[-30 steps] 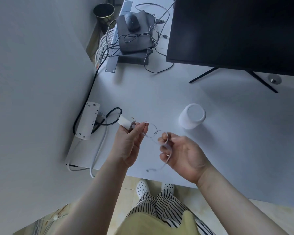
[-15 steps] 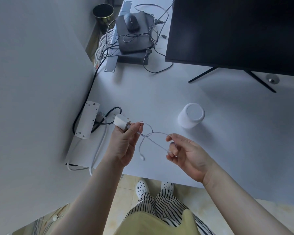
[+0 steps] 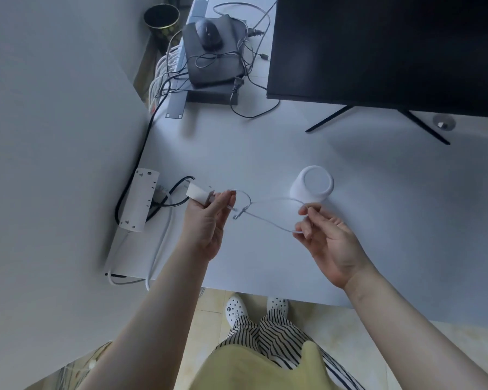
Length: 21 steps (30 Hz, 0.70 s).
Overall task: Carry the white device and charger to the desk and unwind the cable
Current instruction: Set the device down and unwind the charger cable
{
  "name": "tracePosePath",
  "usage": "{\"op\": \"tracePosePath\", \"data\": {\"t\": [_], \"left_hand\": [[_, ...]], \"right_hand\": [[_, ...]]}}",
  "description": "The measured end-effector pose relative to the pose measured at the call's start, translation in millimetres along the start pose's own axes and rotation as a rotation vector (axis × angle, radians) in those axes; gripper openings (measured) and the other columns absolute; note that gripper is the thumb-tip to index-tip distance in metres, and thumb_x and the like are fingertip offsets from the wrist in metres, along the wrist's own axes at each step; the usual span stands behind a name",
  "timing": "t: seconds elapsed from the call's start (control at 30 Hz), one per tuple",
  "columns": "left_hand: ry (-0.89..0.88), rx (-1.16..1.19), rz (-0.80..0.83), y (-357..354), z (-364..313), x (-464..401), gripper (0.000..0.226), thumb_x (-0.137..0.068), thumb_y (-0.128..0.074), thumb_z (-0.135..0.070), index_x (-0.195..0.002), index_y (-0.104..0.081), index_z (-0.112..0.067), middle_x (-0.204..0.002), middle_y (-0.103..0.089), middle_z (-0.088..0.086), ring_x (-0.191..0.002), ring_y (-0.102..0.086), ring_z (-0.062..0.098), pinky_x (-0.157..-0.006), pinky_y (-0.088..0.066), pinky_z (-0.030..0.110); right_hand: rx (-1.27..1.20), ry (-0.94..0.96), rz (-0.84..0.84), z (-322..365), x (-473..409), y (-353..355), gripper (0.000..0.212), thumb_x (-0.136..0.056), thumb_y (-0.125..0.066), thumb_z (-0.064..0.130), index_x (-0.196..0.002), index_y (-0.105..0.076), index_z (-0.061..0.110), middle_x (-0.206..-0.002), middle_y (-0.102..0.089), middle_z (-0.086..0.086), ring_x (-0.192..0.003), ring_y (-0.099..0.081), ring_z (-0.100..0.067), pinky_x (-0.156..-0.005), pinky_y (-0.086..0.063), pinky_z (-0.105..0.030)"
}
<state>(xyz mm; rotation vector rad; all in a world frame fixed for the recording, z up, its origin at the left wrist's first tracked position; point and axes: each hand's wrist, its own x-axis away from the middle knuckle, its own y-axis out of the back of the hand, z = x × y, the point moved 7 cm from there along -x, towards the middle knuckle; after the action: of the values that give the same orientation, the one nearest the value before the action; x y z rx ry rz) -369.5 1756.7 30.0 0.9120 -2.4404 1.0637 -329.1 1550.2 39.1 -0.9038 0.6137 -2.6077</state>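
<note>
Items logged from my remote seat, head view:

Worktop (image 3: pixel 265 153) – white, smooth, matte. Far side: black monitor (image 3: pixel 386 52) on thin splayed legs; a dark flat box (image 3: pixel 212 63) carrying a black mouse (image 3: pixel 209 33) and a tangle of black leads. Left edge: white power strip (image 3: pixel 140 199), oblong, with black and white cords running off it. A dark round bin (image 3: pixel 161 22) stands on the floor beyond the corner.

White device (image 3: pixel 313 185) – smooth rounded cylinder, upright on the worktop just beyond the right hand, nothing around it but the cable passing near its base.

Charger (image 3: pixel 199 194) – small white block, held above the worktop in the left hand (image 3: pixel 207 220), whose grip is closed round it, fingers curled, thumb up along the cable end.

Cable (image 3: pixel 268 218) – thin, white, glossy. It leaves the charger, makes one loose loop that crosses itself between the hands, and runs to the right hand (image 3: pixel 326 235), which pinches it between thumb and curled fingertips. Its small plug end dangles at the crossing.

Change since half a second ago – I see the hands further apart, the right one drawn out toward the device, and the earlier drooping coil pulled into a longer, flatter span. The device has not moved.
</note>
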Motion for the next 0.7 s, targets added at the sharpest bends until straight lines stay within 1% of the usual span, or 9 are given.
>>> {"op": "tracePosePath", "data": {"t": [0.17,0.27,0.33,0.43,0.5,0.57,0.6,0.7], "left_hand": [[-0.031,-0.012,-0.001,-5.7,0.8,-3.2,0.027,-0.084,-0.058,0.013,-0.068,-0.056,-0.009,-0.063,-0.065,0.000,-0.068,-0.071,0.008,-0.068,-0.055,0.016],[-0.049,-0.047,0.014,-11.0,4.2,-1.8,0.025,-0.082,-0.060,0.012,-0.071,-0.054,-0.010,-0.071,-0.057,0.005,-0.069,-0.069,0.008,-0.069,-0.054,0.016],[-0.057,-0.048,0.023,-15.4,7.8,0.4,0.026,-0.081,-0.061,0.012,-0.072,-0.052,-0.010,-0.070,-0.057,0.003,-0.069,-0.069,0.008,-0.070,-0.054,0.016],[-0.063,-0.023,0.035,-21.6,10.3,4.0,0.026,-0.083,-0.059,0.011,-0.071,-0.052,-0.011,-0.064,-0.062,-0.002,-0.069,-0.069,0.007,-0.069,-0.054,0.015],[-0.062,0.000,0.033,-25.5,10.2,6.6,0.024,-0.085,-0.056,0.012,-0.075,-0.053,-0.010,-0.067,-0.063,-0.002,-0.069,-0.069,0.006,-0.068,-0.054,0.014],[-0.055,0.016,0.030,-29.7,10.7,8.5,0.022,-0.087,-0.055,0.011,-0.080,-0.054,-0.010,-0.071,-0.062,-0.001,-0.070,-0.070,0.006,-0.069,-0.054,0.014],[-0.044,0.030,0.031,-31.2,12.1,9.0,0.022,-0.087,-0.054,0.011,-0.082,-0.054,-0.010,-0.073,-0.061,0.000,-0.071,-0.070,0.007,-0.069,-0.054,0.014],[0.028,0.092,0.057,-37.7,21.2,10.3,0.013,-0.090,-0.052,0.006,-0.087,-0.053,-0.007,-0.083,-0.057,0.004,-0.076,-0.073,0.012,-0.069,-0.055,0.017]], "right_hand": [[-0.092,0.032,-0.086,8.6,0.4,13.9,0.006,-0.083,-0.054,0.017,-0.081,-0.059,0.016,-0.061,-0.061,0.001,-0.067,-0.064,-0.012,-0.067,-0.053,-0.020],[-0.104,0.071,-0.095,17.5,4.3,22.7,0.023,-0.093,-0.042,0.015,-0.074,-0.055,0.018,-0.062,-0.059,0.002,-0.071,-0.064,-0.013,-0.068,-0.049,-0.021],[-0.099,0.119,-0.076,25.4,9.1,26.6,0.028,-0.094,-0.040,0.016,-0.069,-0.052,0.017,-0.060,-0.056,0.002,-0.071,-0.062,-0.014,-0.069,-0.049,-0.021],[-0.073,0.215,0.000,39.9,18.3,30.0,0.031,-0.090,-0.043,0.015,-0.060,-0.055,0.015,-0.060,-0.056,-0.002,-0.069,-0.059,-0.018,-0.071,-0.051,-0.022],[-0.036,0.256,0.048,48.2,25.1,34.5,0.032,-0.088,-0.043,0.015,-0.060,-0.057,0.013,-0.063,-0.059,-0.006,-0.072,-0.059,-0.021,-0.075,-0.051,-0.024],[-0.002,0.269,0.053,52.7,30.0,41.8,0.033,-0.089,-0.041,0.015,-0.062,-0.060,0.013,-0.068,-0.064,-0.008,-0.078,-0.062,-0.022,-0.076,-0.051,-0.025],[0.006,0.265,0.027,52.8,31.3,47.4,0.034,-0.090,-0.041,0.015,-0.064,-0.062,0.013,-0.071,-0.066,-0.009,-0.080,-0.064,-0.022,-0.074,-0.052,-0.024],[0.024,0.239,-0.133,47.1,33.3,66.8,0.031,-0.094,-0.044,0.015,-0.072,-0.065,0.014,-0.076,-0.070,-0.006,-0.081,-0.068,-0.017,-0.067,-0.052,-0.021]]}}
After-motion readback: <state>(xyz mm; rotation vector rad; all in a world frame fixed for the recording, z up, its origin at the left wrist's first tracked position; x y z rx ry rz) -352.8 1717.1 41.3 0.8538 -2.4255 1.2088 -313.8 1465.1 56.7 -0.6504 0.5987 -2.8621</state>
